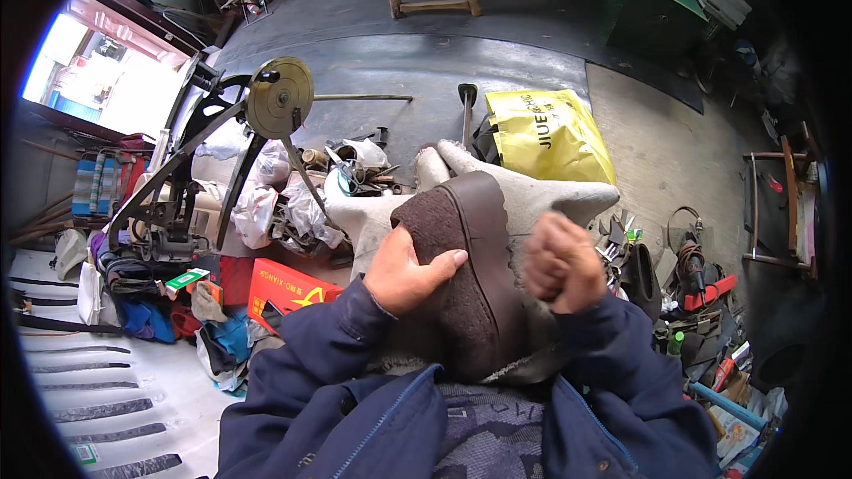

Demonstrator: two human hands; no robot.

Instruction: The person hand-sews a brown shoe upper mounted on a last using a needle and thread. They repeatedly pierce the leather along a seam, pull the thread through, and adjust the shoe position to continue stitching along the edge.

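A dark brown boot [484, 275] with a fuzzy upper and a thick ridged sole lies on its side across my lap. My left hand [414, 273] is closed on its upper, the thumb pressed near the seam where upper and sole meet. To the right of the sole, my right hand [565, 263] is raised and curled into a fist, slightly apart from the boot. Whatever its fingers may hold is hidden. Under the boot, a pale grey work cloth [568, 198] covers my knees.
A hand-wheel sewing machine [280, 98] stands at left, beside bagged scraps and metal tools. Ahead lies a yellow bag [552, 135] near an upright metal post [468, 111]. A red box [288, 290] sits by my left elbow. Tools and a red-handled item [710, 293] crowd the right.
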